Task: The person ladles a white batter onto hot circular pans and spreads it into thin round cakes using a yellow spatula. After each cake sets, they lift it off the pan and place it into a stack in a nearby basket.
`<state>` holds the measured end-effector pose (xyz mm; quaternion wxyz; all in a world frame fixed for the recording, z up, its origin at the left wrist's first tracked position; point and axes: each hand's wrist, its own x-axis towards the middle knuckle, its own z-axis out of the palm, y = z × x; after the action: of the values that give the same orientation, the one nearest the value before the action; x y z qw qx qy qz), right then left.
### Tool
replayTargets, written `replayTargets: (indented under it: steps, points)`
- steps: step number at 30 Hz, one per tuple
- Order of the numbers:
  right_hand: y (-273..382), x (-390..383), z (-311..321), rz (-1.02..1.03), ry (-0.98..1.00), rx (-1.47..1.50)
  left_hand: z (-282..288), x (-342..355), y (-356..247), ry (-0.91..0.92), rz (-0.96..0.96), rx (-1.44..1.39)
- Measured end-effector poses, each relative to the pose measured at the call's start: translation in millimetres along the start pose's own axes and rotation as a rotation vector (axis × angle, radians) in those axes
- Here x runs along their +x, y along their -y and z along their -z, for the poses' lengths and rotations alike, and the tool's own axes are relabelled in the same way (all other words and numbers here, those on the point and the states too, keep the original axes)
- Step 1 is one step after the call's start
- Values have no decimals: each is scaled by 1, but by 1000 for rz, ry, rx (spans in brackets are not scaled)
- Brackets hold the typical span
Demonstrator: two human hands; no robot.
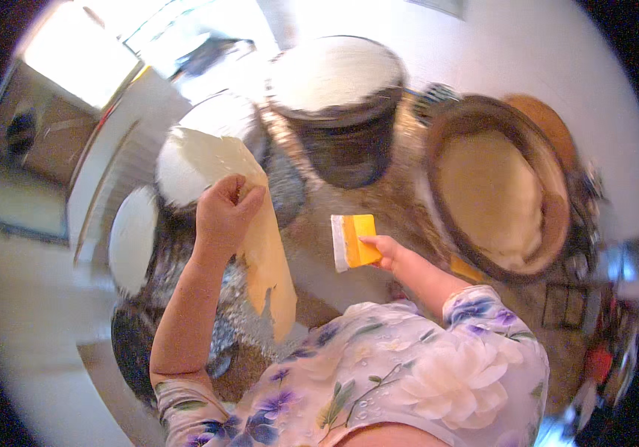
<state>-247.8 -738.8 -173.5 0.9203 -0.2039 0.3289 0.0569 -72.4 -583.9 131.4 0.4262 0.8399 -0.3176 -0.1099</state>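
Note:
My left hand [230, 210] is closed in a pinch at the edge of a thin beige sheet [266, 235], which looks like thin dough or flatbread. Its upper part lies over a pale round top [185, 175], and its ragged lower end hangs below my hand. In my right hand [392, 253], thumb on its face, is a flat yellow scraper [360, 237] with a whitish coating along its left edge. It is held in the air, apart from the sheet. The fingers behind the scraper are hidden.
A dark bucket [345, 153] with a broad pale top stands ahead. To the right is a large brown oval basin [439, 160] holding a beige mass [491, 197]. Another pale disc [132, 240] sits at the left, near a stepped white structure [122, 156].

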Motion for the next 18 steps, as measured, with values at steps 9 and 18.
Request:
replayTargets:
  steps: [9,18]
  points:
    - [108,-208,189,312,-64,444,-179,41,-217,183,-303,-886]
    - [159,-346,279,920,-497,520,-307,101,-147,427,334,-1042]
